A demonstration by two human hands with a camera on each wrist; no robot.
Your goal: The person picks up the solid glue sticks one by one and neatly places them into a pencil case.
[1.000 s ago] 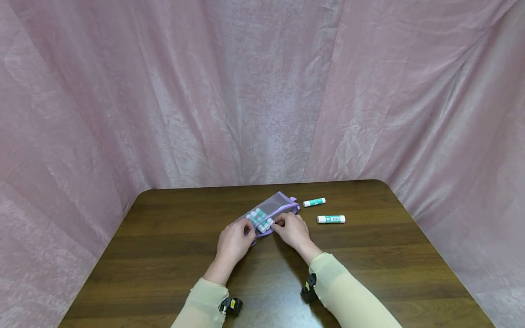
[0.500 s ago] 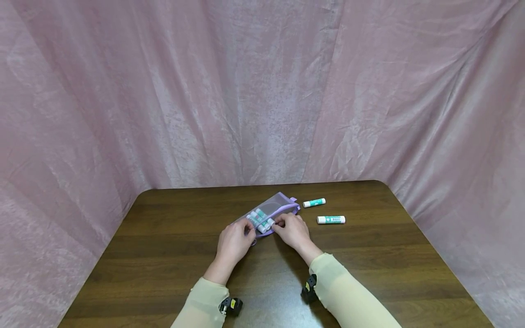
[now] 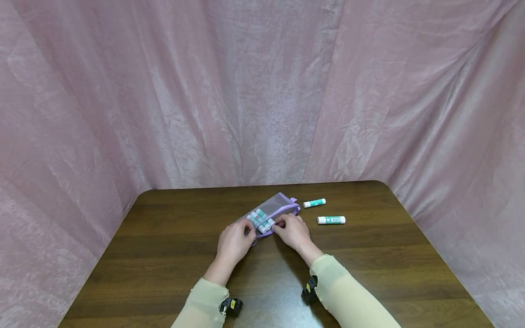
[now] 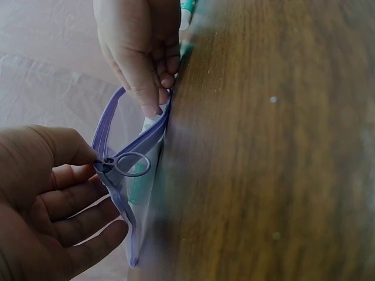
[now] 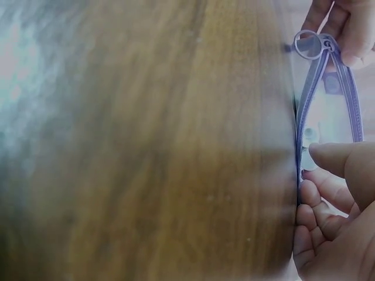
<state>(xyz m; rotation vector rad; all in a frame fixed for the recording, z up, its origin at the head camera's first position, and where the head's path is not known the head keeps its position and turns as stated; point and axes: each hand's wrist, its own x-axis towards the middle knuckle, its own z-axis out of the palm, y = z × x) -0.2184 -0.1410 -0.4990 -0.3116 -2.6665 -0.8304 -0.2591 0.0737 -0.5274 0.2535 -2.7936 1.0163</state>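
A purple-edged mesh zipper pouch (image 3: 276,203) lies slanted on the table with its zipped mouth spread. Several white-and-green glue sticks (image 3: 257,222) show through the mesh, side by side. My left hand (image 3: 234,241) pinches the pouch's near-left corner beside the zipper, where a round pull ring (image 4: 133,164) hangs. At the mouth, my right hand (image 3: 292,229) has thumb and forefinger around the white end of a glue stick (image 5: 309,160), most of which is inside. The other right fingers are curled next to the lower zipper edge (image 5: 300,134).
Two more glue sticks lie right of the pouch: one farther back (image 3: 314,203) and one nearer (image 3: 331,220). The brown wooden table (image 3: 164,255) has rounded far corners, with a pink curtain (image 3: 246,91) hanging behind it. A small black camera sits on each sleeve.
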